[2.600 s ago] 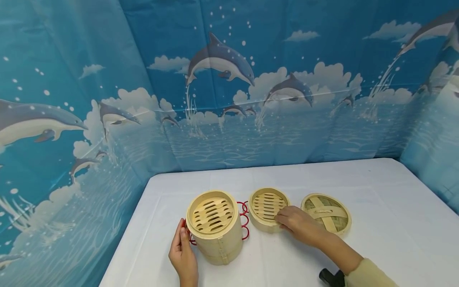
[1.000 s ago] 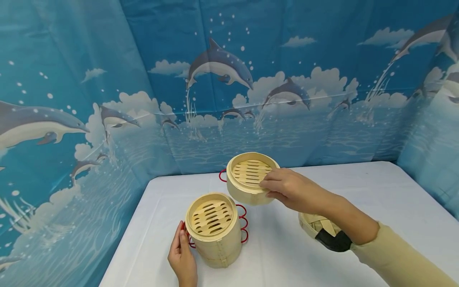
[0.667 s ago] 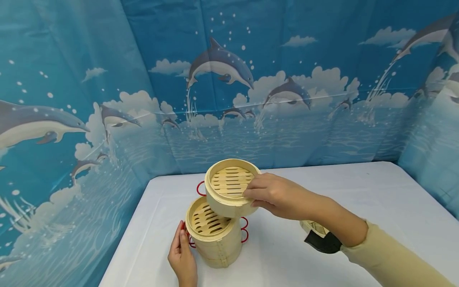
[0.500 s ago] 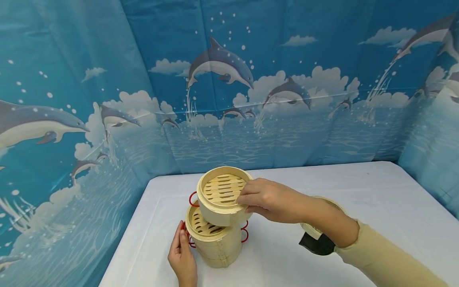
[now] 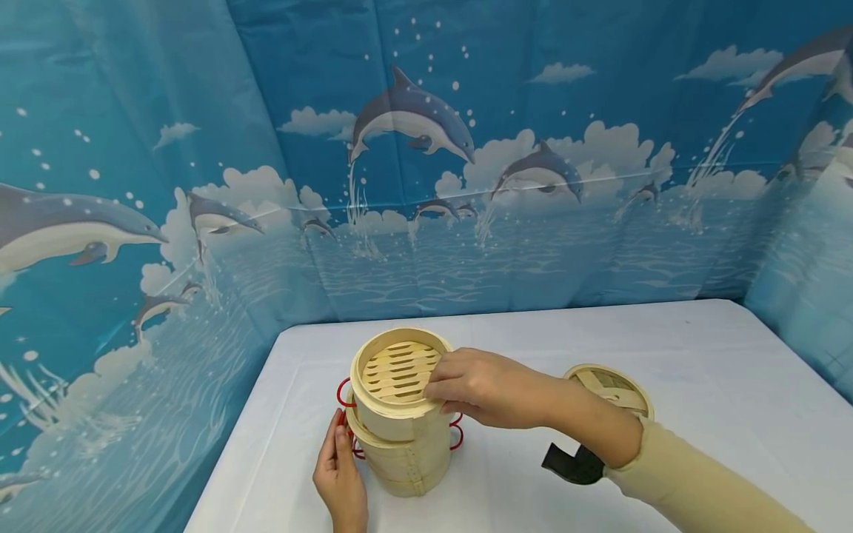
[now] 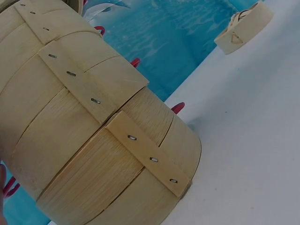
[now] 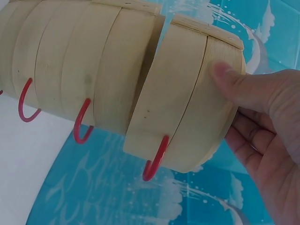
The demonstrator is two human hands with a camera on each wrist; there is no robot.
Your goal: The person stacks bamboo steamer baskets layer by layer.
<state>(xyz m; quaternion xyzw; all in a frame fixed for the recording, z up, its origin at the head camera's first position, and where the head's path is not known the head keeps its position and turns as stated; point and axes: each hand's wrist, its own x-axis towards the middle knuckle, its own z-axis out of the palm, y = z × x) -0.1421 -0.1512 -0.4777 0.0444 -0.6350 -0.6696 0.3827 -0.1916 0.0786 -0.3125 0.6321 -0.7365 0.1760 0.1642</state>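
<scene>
My right hand (image 5: 483,389) pinches the near right rim of a round bamboo steamer basket (image 5: 389,420) with a slatted floor and red handles. Its thumb presses the outer wall in the right wrist view, the fingers reaching over the rim. That basket sits over a stack of bamboo steamer baskets (image 5: 416,470), slightly tilted, and a wedge-shaped gap separates the two in the right wrist view. Along the stack's left side rests my left hand (image 5: 342,474), its fingers fairly straight beside a red handle. Only a sliver of that hand enters the left wrist view.
A round woven bamboo lid (image 5: 620,391) lies to the right on the white-covered table (image 5: 720,414), partly behind the right forearm. A black strap (image 5: 574,465) hangs by the right wrist. Behind the table stands a blue dolphin-print curtain (image 5: 533,252).
My right hand has lifted the single basket from the table beside the lid, carried it left and lowered it over the stack. The left hand has stayed by the stack.
</scene>
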